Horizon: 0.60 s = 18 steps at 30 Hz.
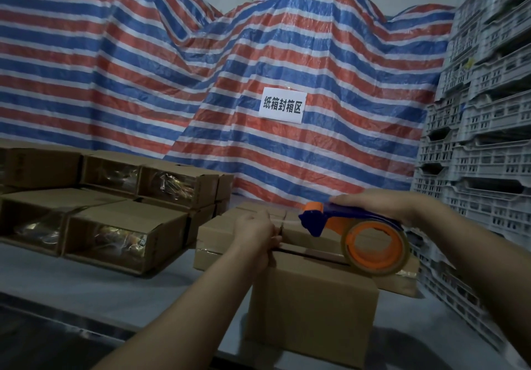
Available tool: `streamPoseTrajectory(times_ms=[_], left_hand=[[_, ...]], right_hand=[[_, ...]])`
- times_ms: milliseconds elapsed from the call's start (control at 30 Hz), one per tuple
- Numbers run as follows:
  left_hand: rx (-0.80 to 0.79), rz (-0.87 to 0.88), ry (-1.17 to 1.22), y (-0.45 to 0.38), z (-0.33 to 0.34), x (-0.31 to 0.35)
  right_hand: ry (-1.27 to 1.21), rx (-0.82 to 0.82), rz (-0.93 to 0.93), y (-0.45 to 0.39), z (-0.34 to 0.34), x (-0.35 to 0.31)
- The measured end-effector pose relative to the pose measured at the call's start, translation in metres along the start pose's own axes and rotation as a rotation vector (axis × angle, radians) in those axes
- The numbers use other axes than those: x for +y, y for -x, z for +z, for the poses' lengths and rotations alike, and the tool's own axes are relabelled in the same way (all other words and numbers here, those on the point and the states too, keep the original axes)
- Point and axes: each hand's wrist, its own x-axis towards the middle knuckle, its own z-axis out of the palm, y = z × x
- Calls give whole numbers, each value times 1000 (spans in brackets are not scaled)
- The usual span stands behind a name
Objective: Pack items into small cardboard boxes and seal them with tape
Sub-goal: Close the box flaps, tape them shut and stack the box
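Gripping the tape dispenser (356, 234), the right hand (382, 203) hovers over the cardboard box (313, 306) while the left hand (255, 234) pinches the tape end.

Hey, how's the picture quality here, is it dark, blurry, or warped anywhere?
Head view: dim overall, near table edge almost black; wide-angle bending shows in the crate stack leaning inward; taped boxes glint with glare; left hand slightly soft, tape dispenser fairly sharp.
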Motion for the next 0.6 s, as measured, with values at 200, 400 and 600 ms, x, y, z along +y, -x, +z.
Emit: streamPoseTrajectory(times_ms=[200, 400, 600], left_hand=[[92, -67, 192, -3, -4, -2], [123, 234, -438, -16, -29, -11], [65, 117, -370, -20, -44, -18]], right_hand=[[188, 64, 42, -5, 9, -15], [195, 49, 74, -11, 14, -20], [352, 54, 78, -22, 22, -32]])
